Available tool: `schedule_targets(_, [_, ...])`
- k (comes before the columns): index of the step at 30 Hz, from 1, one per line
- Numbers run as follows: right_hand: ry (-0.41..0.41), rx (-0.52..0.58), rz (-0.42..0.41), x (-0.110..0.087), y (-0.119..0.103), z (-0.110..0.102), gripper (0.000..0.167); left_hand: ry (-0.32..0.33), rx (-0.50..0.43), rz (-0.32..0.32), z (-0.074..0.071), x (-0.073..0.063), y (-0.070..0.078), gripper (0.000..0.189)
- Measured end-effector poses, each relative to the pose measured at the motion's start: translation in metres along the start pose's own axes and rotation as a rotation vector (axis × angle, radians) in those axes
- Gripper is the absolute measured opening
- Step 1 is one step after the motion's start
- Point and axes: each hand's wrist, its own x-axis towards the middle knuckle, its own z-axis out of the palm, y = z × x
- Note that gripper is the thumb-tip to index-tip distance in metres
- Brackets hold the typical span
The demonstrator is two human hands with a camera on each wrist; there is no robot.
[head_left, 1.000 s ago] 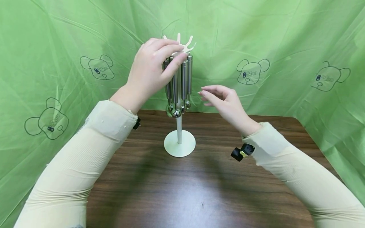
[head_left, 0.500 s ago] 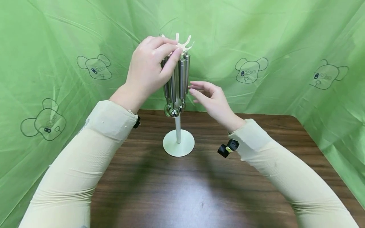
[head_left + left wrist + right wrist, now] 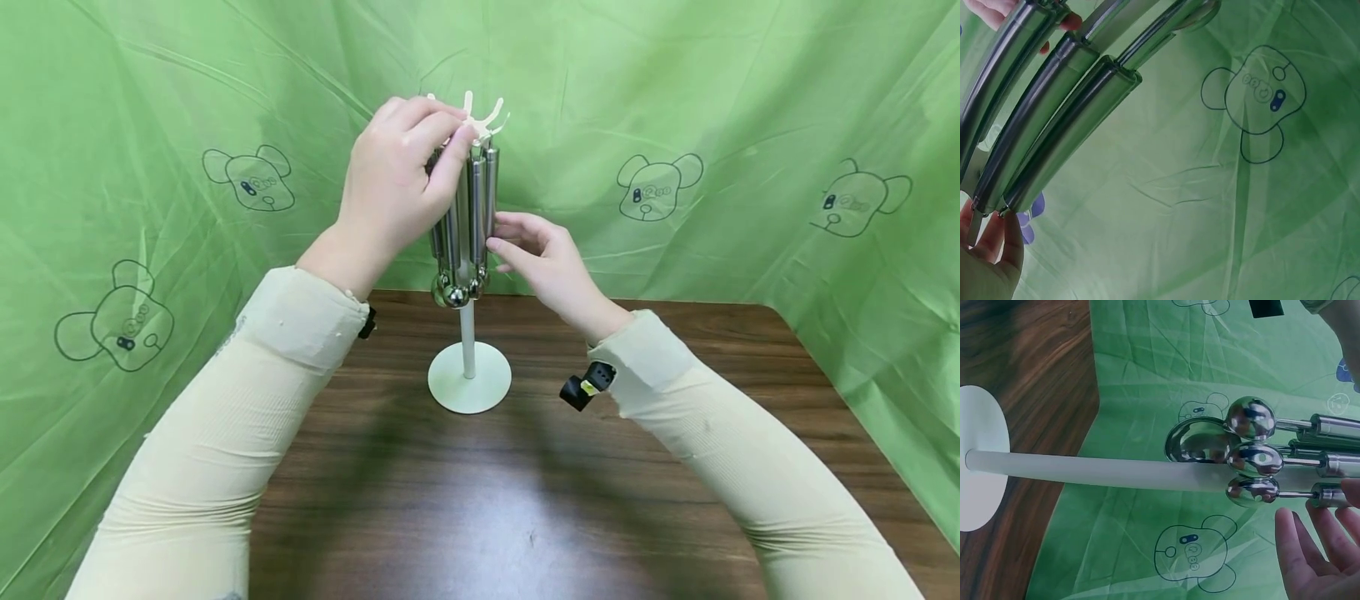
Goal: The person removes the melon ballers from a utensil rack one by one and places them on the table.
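A white utensil rack (image 3: 469,392) stands upright, several shiny metal spoons hanging around its pole with bowls down. Its pronged top shows beyond my left hand (image 3: 397,175), whose thumb and fingers grip round that top, near the upper ends of the handles. In the left wrist view the fingertips sit against the handle ends. My right hand (image 3: 555,267) is at the right side, thumb and relaxed fingers right at the lower part of a spoon handle (image 3: 491,183). The right wrist view shows small rounded bowls (image 3: 1250,419) and one larger bowl (image 3: 1194,440) behind them.
The rack stands on a dark wooden table (image 3: 480,500) toward its back edge. Green cloth (image 3: 570,100) with printed bear heads hangs behind and at both sides. A black wrist camera (image 3: 588,385) sits under the right sleeve.
My right hand has moved left from open air until its fingertips reach the spoon handle. The left hand stays at the rack's top, with the rack shifted slightly left in view.
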Motion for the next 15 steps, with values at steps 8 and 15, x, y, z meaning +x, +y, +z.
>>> schedule_targets(8, [-0.026,0.008,-0.023,0.0034,-0.0018,0.0008,0.04,-0.007,-0.002,-0.016,0.0005,0.0007,0.0006,0.035])
schedule_targets(15, [-0.035,0.001,-0.016,0.0007,-0.006,-0.0004,0.036,-0.016,0.003,-0.022,-0.0003,0.001,-0.0001,0.035])
